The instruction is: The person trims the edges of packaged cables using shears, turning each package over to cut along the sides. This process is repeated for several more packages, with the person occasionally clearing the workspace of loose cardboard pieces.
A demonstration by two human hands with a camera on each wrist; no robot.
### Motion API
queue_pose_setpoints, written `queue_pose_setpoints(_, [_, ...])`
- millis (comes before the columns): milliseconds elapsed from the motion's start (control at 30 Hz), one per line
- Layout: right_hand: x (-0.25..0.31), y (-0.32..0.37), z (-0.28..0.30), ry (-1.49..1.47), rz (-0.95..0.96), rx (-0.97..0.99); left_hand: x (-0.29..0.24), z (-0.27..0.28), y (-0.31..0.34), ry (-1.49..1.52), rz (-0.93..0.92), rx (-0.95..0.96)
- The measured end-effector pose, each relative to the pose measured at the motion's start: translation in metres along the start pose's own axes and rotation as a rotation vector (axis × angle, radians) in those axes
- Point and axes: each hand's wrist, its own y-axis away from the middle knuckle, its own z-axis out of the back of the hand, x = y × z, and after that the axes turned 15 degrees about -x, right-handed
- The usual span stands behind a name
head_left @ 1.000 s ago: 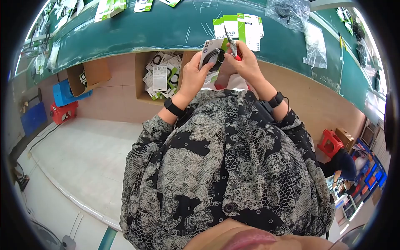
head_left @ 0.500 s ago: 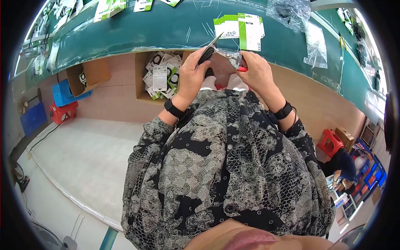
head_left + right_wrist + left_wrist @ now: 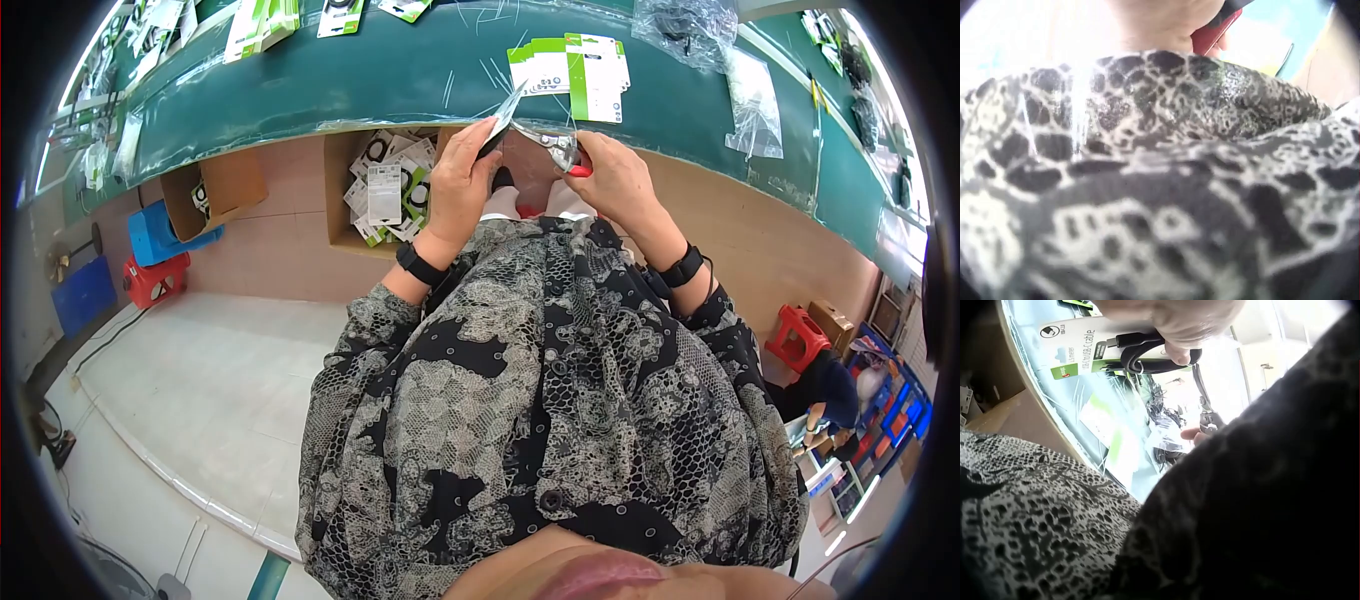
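In the head view my left hand (image 3: 462, 182) holds a packaging card (image 3: 509, 108) edge-up, just off the bench's front edge. The left wrist view shows the card's face, printed "USB-C to USB-C cable", with a coiled black cable (image 3: 1141, 355) on it under my thumb. Facing it, my right hand (image 3: 618, 182) grips red-handled pliers (image 3: 558, 150), whose metal head points toward the card. Part of the red handle (image 3: 1216, 32) shows beside that hand in the right wrist view, where a patterned sleeve covers most of the picture.
Flat green-and-white cards (image 3: 598, 80) lie on the green bench (image 3: 400, 90) ahead, beside clear plastic bags (image 3: 755, 110). Below the bench, a cardboard box (image 3: 343, 215) holds several packaged cables. More carded packs (image 3: 262, 28) lie at the far left. A red stool (image 3: 797, 338) stands at right.
The card has turned from face-up to edge-on in my left hand. My right hand has drawn away to the right from the card, and the pliers' head has swung from pointing up toward the left.
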Motion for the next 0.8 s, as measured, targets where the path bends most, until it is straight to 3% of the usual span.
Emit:
queue_pose_setpoints(267, [0.002, 0.005, -0.011, 0.128, 0.062, -0.085, -0.004, -0.008, 0.005, -0.016, 0.097, 0.007])
queue_pose_setpoints(533, [-0.019, 0.006, -0.014, 0.17, 0.06, 0.056, 0.005, -0.008, 0.013, 0.079, 0.201, 0.059])
queue_pose_setpoints(633, [-0.03, 0.001, -0.026, -0.238, -0.192, 0.289, 0.009, -0.01, 0.012, 0.088, 0.288, 0.089])
queue_pose_setpoints(667, [-0.029, -0.001, -0.026, -0.237, -0.188, 0.289, 0.01, -0.012, 0.011, 0.112, 0.317, 0.079])
queue_pose_setpoints(767, [-0.02, -0.002, -0.03, -0.75, -0.491, 0.025, 0.011, -0.015, 0.015, 0.153, 0.386, 0.06])
queue_pose_setpoints(800, [-0.016, -0.003, -0.034, -0.751, -0.496, 0.026, 0.011, -0.015, 0.016, 0.144, 0.362, 0.072])
